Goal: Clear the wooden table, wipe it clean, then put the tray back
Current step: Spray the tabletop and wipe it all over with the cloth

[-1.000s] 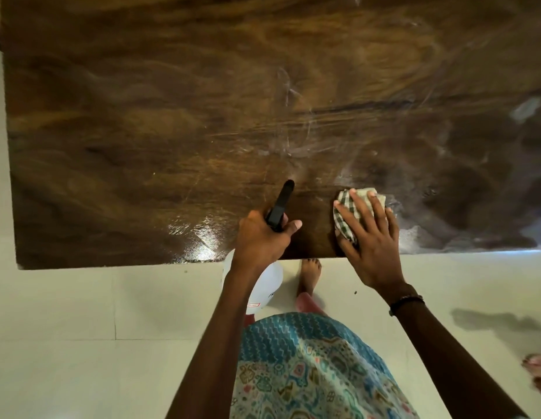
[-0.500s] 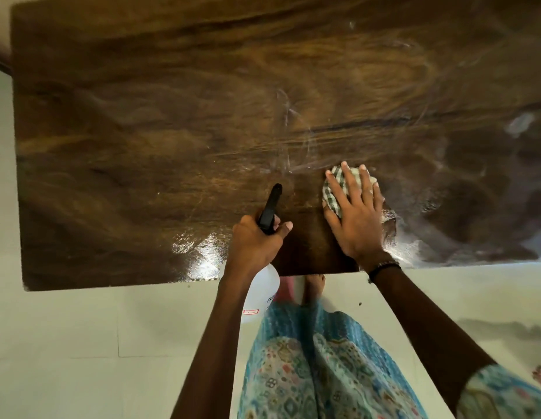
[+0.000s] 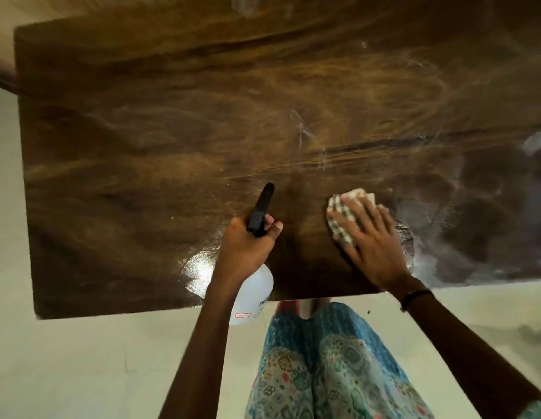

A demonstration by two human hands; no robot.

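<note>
One spray bottle gripped in my curled left hand; one checked cloth pressed flat-fingered under my right hand, near surface edge.

This looks like a room in a home. A dark, glossy wooden table stands on pale floor tiles, and its near edge runs past a person in a loose patterned garment with a bare foot showing beneath that edge.
</note>
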